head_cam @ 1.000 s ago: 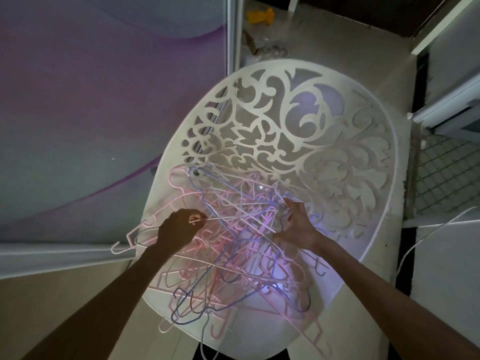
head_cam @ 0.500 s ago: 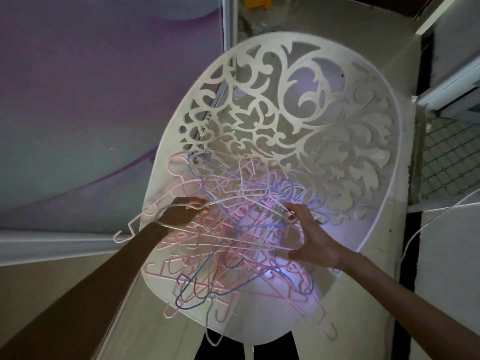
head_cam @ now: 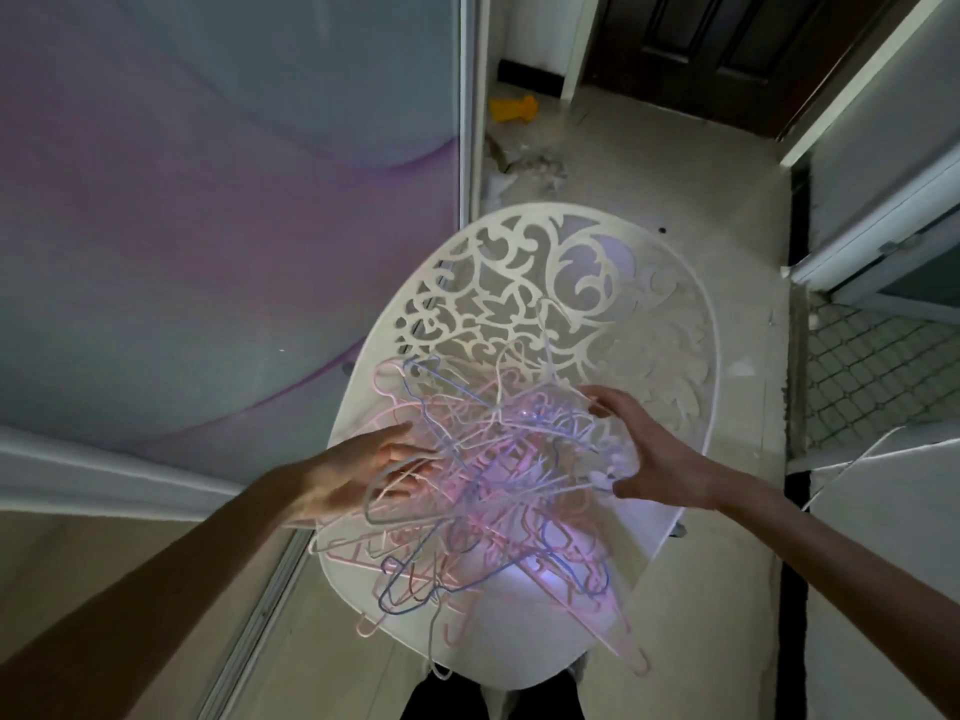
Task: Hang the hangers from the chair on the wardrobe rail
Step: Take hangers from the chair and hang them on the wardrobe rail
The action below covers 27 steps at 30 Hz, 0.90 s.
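At the left stands a sliding wardrobe door [head_cam: 208, 226] with a purple wave pattern. The left hand [head_cam: 358, 472] reaches into the tangled pile of hangers [head_cam: 483, 491], fingers straight under the thin pink, blue and white wires. The pile lies on the seat of the white carved chair [head_cam: 597, 283]. The right hand [head_cam: 649, 459] grips the pile's right edge.

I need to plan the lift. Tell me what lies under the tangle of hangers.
Under the tangle of hangers is the white chair, its seat showing bare at the near edge. The left hand reaches in beneath some loops. The seat's middle is covered, so anything else there cannot be seen.
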### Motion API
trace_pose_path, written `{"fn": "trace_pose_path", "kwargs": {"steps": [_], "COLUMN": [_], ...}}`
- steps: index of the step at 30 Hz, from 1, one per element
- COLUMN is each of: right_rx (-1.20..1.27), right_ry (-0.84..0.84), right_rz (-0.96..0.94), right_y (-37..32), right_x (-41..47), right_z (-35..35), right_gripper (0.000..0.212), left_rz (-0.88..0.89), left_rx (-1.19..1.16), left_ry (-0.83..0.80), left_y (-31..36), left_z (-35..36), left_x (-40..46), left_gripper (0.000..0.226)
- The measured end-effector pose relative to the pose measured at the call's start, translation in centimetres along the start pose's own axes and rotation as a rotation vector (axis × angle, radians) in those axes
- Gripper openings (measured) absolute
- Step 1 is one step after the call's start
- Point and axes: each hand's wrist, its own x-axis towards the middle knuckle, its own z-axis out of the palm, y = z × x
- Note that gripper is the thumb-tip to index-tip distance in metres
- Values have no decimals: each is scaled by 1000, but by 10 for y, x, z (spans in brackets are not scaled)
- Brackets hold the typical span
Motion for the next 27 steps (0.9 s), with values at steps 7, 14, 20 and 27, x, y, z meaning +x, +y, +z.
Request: {"fn": "trace_pose_path", "kwargs": {"steps": [7, 14, 20, 27], "right_rx": [-245, -388, -590, -772], "right_ry": [-26, -150, -17, 254], "right_rz": [-190, -253, -387, -165], "right_y": [-85, -148, -168, -165], "right_x": [-26, -58, -90, -87], "right_z": [-28, -23, -18, -4], "right_gripper": [99, 99, 106, 101], "left_rz": [63, 195, 335, 313], "left_rx": [24, 0, -79, -228], "left_ry": [-134, -26, 38, 35], "left_y": [25, 5, -20, -17], "left_z": [47, 102, 135, 142], "left_x": [-106, -192, -233, -233], "left_gripper": [56, 35, 26, 25]}}
